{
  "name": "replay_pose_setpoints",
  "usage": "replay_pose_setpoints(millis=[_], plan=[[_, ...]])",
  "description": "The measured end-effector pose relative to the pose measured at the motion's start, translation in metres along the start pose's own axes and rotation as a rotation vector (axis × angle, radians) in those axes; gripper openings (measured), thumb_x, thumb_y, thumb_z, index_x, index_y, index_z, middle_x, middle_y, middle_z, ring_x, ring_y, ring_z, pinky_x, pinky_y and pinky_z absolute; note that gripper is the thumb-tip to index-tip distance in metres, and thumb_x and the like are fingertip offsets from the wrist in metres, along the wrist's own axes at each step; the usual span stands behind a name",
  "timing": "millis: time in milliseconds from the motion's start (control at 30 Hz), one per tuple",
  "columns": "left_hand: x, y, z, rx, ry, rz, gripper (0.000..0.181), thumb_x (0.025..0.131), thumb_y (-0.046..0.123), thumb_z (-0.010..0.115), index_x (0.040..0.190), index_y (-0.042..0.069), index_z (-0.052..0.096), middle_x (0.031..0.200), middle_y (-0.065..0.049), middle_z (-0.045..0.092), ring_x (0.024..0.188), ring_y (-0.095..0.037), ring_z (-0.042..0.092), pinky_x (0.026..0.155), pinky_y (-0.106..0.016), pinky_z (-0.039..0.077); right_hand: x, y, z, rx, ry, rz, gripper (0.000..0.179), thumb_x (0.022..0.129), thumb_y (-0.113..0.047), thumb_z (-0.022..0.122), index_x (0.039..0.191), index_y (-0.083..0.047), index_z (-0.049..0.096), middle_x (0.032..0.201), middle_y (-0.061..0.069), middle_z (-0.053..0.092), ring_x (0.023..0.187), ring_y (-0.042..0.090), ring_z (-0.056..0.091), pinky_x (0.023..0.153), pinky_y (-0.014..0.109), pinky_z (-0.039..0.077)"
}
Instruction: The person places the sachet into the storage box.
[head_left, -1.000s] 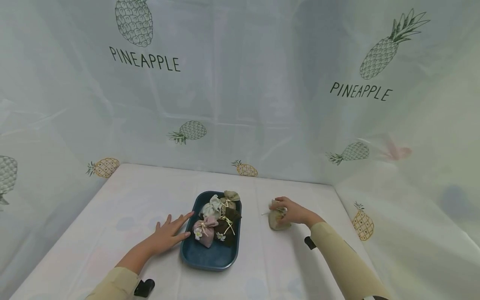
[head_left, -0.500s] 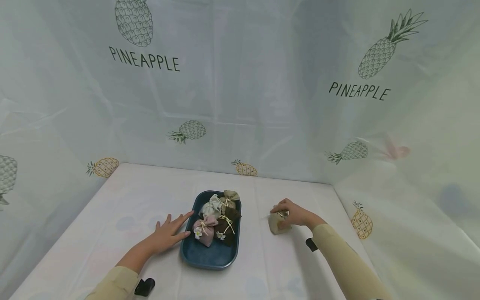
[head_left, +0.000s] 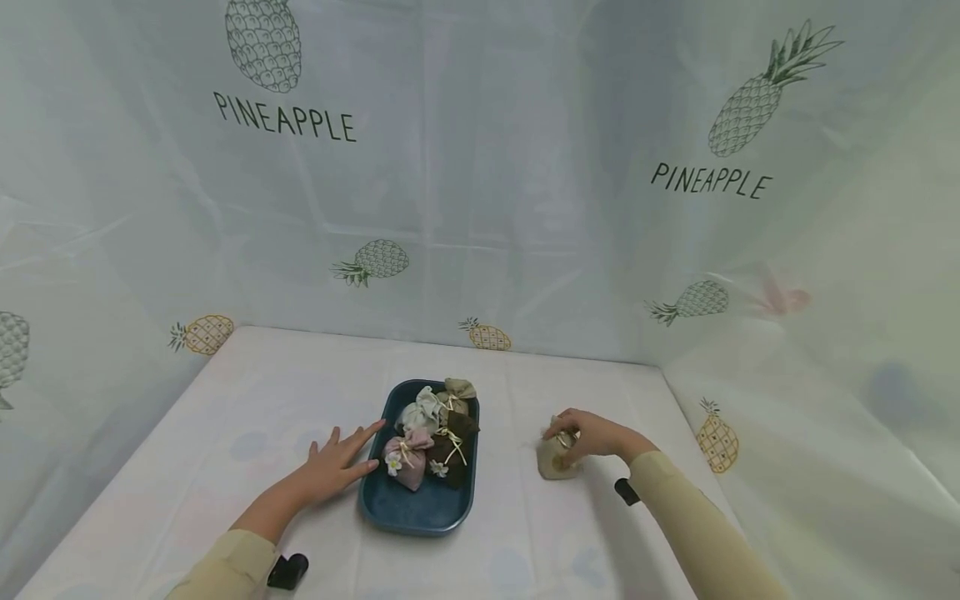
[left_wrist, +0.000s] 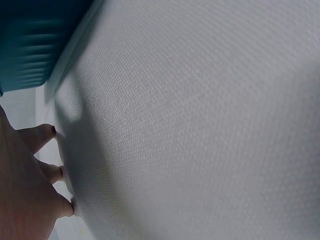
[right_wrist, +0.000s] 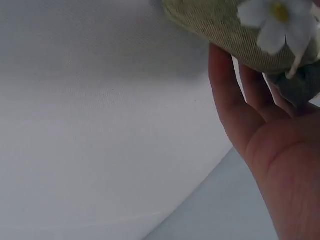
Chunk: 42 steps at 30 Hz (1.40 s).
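My right hand (head_left: 596, 436) grips a small olive-beige drawstring pouch (head_left: 553, 467) from above, right of the tray. In the right wrist view the fingers curl about the same pouch (right_wrist: 220, 30), which bears a white flower (right_wrist: 282, 20) with a yellow centre. My left hand (head_left: 326, 471) lies with fingers spread, thumb and index fingertip at the left rim of the dark blue tray (head_left: 420, 510). Inside the tray lie a pink pouch (head_left: 408, 471), a dark brown pouch (head_left: 463, 425), a pale white-green pouch (head_left: 418, 414) and a khaki pouch (head_left: 459, 389), bunched toward the far end.
A white cloth covers the table (head_left: 300, 375). Behind and beside it hangs a pale curtain (head_left: 480, 167) with pineapple prints. Black straps or devices (head_left: 288, 572) sit by both wrists, below the beige sleeves.
My right hand and the olive-beige pouch have moved a little toward the near side of the table. The left hand and the tray keep their places; the view shifts slightly.
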<state>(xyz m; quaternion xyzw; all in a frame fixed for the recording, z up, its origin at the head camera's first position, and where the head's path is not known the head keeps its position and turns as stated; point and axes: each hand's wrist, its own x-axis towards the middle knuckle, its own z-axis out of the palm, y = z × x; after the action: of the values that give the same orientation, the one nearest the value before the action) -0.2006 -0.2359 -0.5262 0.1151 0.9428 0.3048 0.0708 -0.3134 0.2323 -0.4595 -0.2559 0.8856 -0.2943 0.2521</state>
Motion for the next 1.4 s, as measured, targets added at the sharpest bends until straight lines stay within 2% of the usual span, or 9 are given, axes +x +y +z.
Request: replay_pose_setpoints(millis=[167,400,567,833,1000,1167,1400], plan=[[0.0,0.0,-0.001,-0.002,-0.001,-0.01,0.072,0.095,0.058,0.051,0.155,0.026,0.026,0.153,-0.027,0.028,0.136,-0.063,0.002,0.095,-0.081,-0.002,-0.008,-0.004,0.0,0.015,-0.041,0.005,0.047,0.073,-0.005,0.083,0.118,-0.015,0.07,0.125,0.003,0.055,0.107,0.024,0.051,0.086,0.041,0.048],[-0.001,-0.001,0.0,0.01,0.009,-0.007,0.072,0.095,0.058,0.05,0.155,0.026,0.026,0.153,-0.027,0.029,0.136,-0.063,0.003,0.095,-0.081,-0.002,-0.016,-0.006,0.004,0.017,-0.089,-0.043,0.052,0.074,-0.004,0.083,0.123,-0.013,0.068,0.127,0.001,0.054,0.113,0.026,0.05,0.09,0.044,0.046],[-0.002,-0.002,0.001,0.014,0.012,-0.008,0.071,0.096,0.058,0.049,0.155,0.026,0.026,0.153,-0.027,0.029,0.136,-0.063,0.003,0.095,-0.081,-0.002,-0.02,-0.008,0.006,-0.016,-0.107,-0.081,0.052,0.076,-0.003,0.082,0.124,-0.013,0.067,0.126,0.001,0.056,0.112,0.025,0.052,0.087,0.041,0.049],[-0.003,-0.001,0.001,0.014,0.018,-0.008,0.072,0.095,0.06,0.049,0.155,0.026,0.026,0.153,-0.026,0.029,0.136,-0.063,0.003,0.095,-0.081,-0.002,-0.024,-0.018,0.02,-0.004,-0.102,-0.037,0.044,0.071,-0.002,0.086,0.108,-0.023,0.075,0.113,-0.004,0.058,0.105,0.021,0.053,0.086,0.036,0.049],[-0.003,0.0,0.001,0.009,0.015,-0.01,0.073,0.095,0.06,0.049,0.155,0.025,0.026,0.153,-0.028,0.028,0.136,-0.063,0.003,0.095,-0.081,-0.002,-0.026,-0.03,0.032,0.001,-0.14,-0.038,0.039,0.07,-0.002,0.086,0.1,-0.026,0.076,0.107,-0.005,0.058,0.097,0.017,0.054,0.077,0.031,0.051],[-0.003,0.0,0.002,0.016,0.016,-0.008,0.072,0.095,0.06,0.049,0.155,0.026,0.026,0.153,-0.027,0.029,0.136,-0.063,0.003,0.095,-0.081,-0.001,-0.027,-0.047,0.04,-0.038,-0.159,-0.099,0.039,0.071,-0.004,0.086,0.1,-0.028,0.077,0.1,-0.01,0.057,0.092,0.01,0.054,0.076,0.027,0.049],[-0.002,0.002,0.001,0.006,0.011,-0.002,0.072,0.096,0.058,0.05,0.155,0.025,0.026,0.153,-0.028,0.028,0.136,-0.063,0.003,0.095,-0.081,-0.002,-0.03,-0.087,0.047,-0.126,-0.181,-0.29,0.04,0.07,-0.008,0.088,0.105,-0.025,0.078,0.095,-0.016,0.055,0.089,0.002,0.053,0.079,0.023,0.048]])
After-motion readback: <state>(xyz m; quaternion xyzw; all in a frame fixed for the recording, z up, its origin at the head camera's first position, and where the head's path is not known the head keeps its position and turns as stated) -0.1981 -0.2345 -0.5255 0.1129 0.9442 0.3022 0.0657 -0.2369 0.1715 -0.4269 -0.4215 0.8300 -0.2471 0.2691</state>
